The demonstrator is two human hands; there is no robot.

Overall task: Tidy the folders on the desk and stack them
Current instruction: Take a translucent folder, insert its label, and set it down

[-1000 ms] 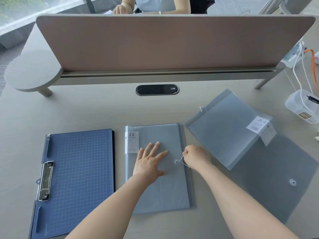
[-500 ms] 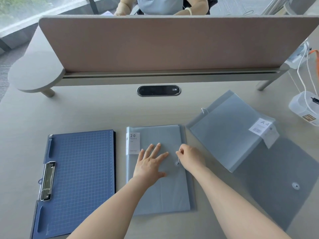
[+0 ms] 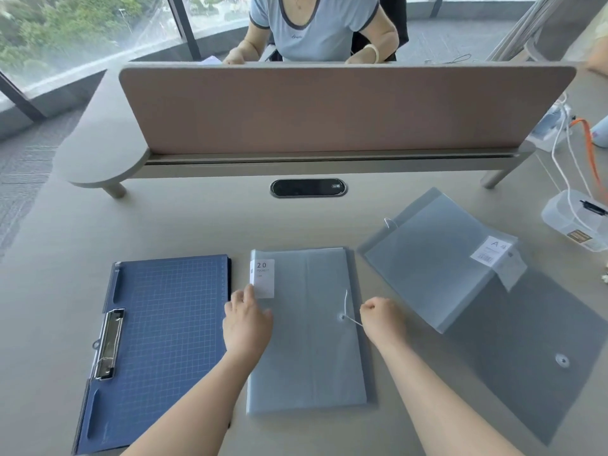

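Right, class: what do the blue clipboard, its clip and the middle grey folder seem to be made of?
Blue clipboard: probably matte plastic, with a pale printed grid and an even, dull surface. Clip: looks like polished metal, silvery and reflective. Middle grey folder: likely thin, translucent frosted plastic, since a vertical fold line shows through; a white string loops at its round button.

We identify the setting as an open-plan office. A shared desk (image 3: 197, 225) carries a pink privacy divider (image 3: 329, 110) and an oval cable port (image 3: 308, 187). A second person (image 3: 316, 28) sits opposite. Floor-to-ceiling windows (image 3: 82, 28) and grey carpet (image 3: 23, 166) complete the workspace.
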